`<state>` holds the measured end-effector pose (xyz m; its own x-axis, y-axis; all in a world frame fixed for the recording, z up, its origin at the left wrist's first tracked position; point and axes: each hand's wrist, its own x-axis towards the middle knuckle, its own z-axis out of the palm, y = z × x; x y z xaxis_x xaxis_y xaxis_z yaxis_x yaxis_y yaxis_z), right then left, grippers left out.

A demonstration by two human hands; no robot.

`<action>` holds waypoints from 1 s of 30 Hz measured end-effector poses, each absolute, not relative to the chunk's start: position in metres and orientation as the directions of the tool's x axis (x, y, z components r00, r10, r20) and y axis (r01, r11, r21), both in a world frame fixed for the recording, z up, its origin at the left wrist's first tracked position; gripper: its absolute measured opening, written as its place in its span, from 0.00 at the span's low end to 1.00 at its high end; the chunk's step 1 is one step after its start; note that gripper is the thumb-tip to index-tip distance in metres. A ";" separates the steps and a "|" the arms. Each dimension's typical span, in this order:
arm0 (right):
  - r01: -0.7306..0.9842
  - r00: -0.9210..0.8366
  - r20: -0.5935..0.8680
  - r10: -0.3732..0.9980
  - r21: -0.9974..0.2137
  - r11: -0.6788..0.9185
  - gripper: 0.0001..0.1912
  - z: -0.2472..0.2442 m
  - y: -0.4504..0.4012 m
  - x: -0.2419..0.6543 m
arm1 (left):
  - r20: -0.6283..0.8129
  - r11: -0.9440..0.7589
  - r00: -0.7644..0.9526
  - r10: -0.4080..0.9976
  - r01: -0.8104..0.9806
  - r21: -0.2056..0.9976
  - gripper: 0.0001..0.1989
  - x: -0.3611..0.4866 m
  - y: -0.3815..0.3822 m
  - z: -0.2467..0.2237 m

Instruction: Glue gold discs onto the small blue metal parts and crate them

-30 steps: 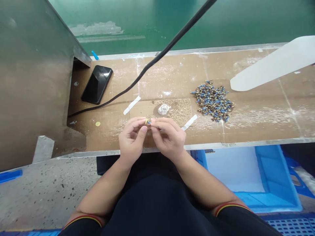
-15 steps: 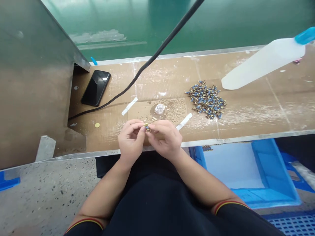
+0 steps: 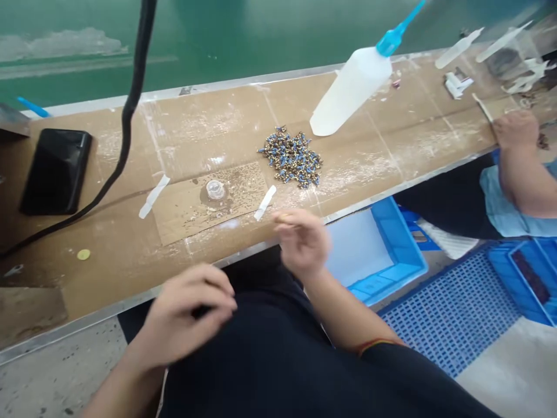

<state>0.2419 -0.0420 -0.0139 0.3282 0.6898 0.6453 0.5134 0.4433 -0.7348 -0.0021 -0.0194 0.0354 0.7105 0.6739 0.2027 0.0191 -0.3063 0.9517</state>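
My left hand (image 3: 191,313) hovers in front of the table edge, slightly blurred. Its fingers are loosely bent, with a gap between thumb and fingers and nothing seen in it. My right hand (image 3: 303,241) is at the table edge, its thumb and forefinger pinched together. A tiny yellowish bit shows at the fingertips, too small to name. Beyond that hand lies a pile of small blue and gold metal parts (image 3: 293,158). A small clear round cup (image 3: 215,190) stands on a flat cardboard piece (image 3: 174,217), held down by white tape strips (image 3: 264,203).
A white squeeze bottle (image 3: 352,90) with a blue nozzle stands behind the pile. On the left are a black phone (image 3: 56,171), a black cable (image 3: 126,122) and a yellow disc (image 3: 83,254). A blue bin (image 3: 391,255) sits below the edge. A co-worker's hand (image 3: 517,128) rests at far right.
My hands have parted from a shared hold on a small blue and gold part. The left has moved down and left, the right stays pinched. The view has swung right, showing a co-worker.
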 end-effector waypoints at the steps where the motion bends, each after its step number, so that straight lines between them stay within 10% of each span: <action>1: 0.578 0.414 0.646 0.641 -0.731 0.364 0.03 -0.016 -0.051 0.263 | 0.107 -0.227 0.856 0.505 0.013 0.974 0.10 -0.006 -0.024 0.040; 4: 0.692 0.611 0.636 0.471 -0.718 0.074 0.10 -0.029 -0.080 0.334 | -0.068 -0.009 0.987 0.145 0.070 0.997 0.08 -0.017 -0.033 0.043; 11: 0.554 0.815 0.159 0.557 -0.493 -0.671 0.26 -0.083 -0.129 0.438 | -0.108 -0.124 0.994 0.003 0.107 0.986 0.29 -0.014 -0.036 0.033; 23: 0.716 0.578 -0.391 0.716 -0.179 -0.675 0.10 -0.138 -0.113 0.457 | 0.027 -0.178 0.999 0.017 -0.024 0.984 0.13 0.000 -0.044 0.036; 30: 0.759 0.547 -0.450 0.706 -0.090 -0.645 0.08 -0.147 -0.105 0.462 | -0.027 -0.183 0.993 -0.119 0.005 0.983 0.30 0.004 -0.033 0.030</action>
